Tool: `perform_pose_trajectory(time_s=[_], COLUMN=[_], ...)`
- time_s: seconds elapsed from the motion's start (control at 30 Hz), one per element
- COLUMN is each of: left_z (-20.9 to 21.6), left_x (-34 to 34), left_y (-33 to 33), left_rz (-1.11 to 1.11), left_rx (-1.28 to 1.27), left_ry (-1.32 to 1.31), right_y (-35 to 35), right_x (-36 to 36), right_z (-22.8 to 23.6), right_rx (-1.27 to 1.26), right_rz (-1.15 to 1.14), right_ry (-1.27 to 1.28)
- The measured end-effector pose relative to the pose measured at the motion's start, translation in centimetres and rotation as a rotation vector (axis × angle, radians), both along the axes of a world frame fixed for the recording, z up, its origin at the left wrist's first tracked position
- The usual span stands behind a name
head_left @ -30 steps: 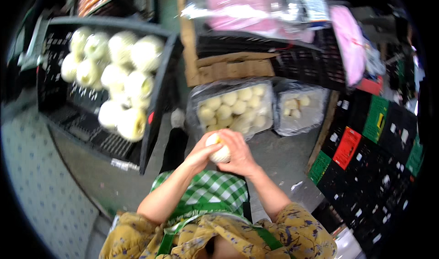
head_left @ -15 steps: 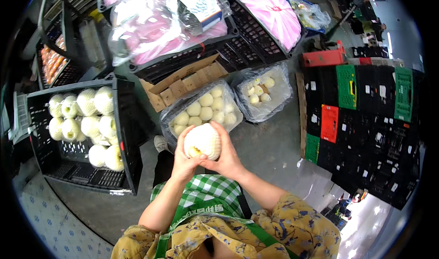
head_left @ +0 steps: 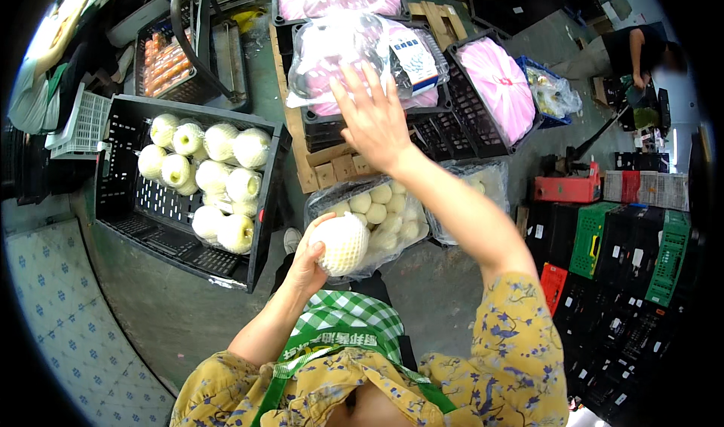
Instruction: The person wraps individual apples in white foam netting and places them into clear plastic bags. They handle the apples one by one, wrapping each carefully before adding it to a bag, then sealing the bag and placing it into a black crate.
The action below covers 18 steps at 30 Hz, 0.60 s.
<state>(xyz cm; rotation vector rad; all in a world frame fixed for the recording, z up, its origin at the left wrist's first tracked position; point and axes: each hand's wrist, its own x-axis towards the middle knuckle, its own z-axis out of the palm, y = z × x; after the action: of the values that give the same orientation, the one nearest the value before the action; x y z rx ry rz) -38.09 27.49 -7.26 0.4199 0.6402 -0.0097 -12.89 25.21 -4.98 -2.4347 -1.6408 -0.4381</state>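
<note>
My left hand (head_left: 300,267) is wrapped round a pale round fruit in a white foam net (head_left: 345,244), held in front of my apron. Fingers spread, my right hand (head_left: 375,122) is stretched out over a pile of clear plastic bags (head_left: 324,46) on a pink-lined crate; I cannot tell whether it touches them. Below that forearm, bare pale fruits (head_left: 383,207) lie in a crate lined with clear film. Several net-wrapped fruits (head_left: 215,177) sit in a tilted black crate (head_left: 177,267) to my left.
A brown carton (head_left: 324,174) stands behind the bare fruits. Beyond are a pink-covered crate (head_left: 496,84) and a crate of orange-red produce (head_left: 166,64). Black, green and red crates (head_left: 596,306) are stacked at right. One person (head_left: 633,50) works at far right, another (head_left: 56,73) at far left.
My right hand has let go of the fruit and reached forward to the plastic bags. The fruit stays in my left hand. The view has shifted, so the surroundings sit further right.
</note>
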Motion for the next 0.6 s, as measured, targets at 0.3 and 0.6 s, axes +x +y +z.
perform_pose_trajectory(time_s=[0.3, 0.6], left_z=[2.6, 2.9], left_x=[-4.9, -8.3], left_y=[4.3, 7.8], left_rz=[0.060, 0.122], left_rx=[0.010, 0.081], left_ry=[-0.050, -0.013], right_y=[3.8, 4.9], right_x=[5.9, 7.7], right_z=[-0.3, 3.5], right_rx=[-0.123, -0.154], right_rz=[0.124, 0.143], right_ry=[-0.351, -0.235])
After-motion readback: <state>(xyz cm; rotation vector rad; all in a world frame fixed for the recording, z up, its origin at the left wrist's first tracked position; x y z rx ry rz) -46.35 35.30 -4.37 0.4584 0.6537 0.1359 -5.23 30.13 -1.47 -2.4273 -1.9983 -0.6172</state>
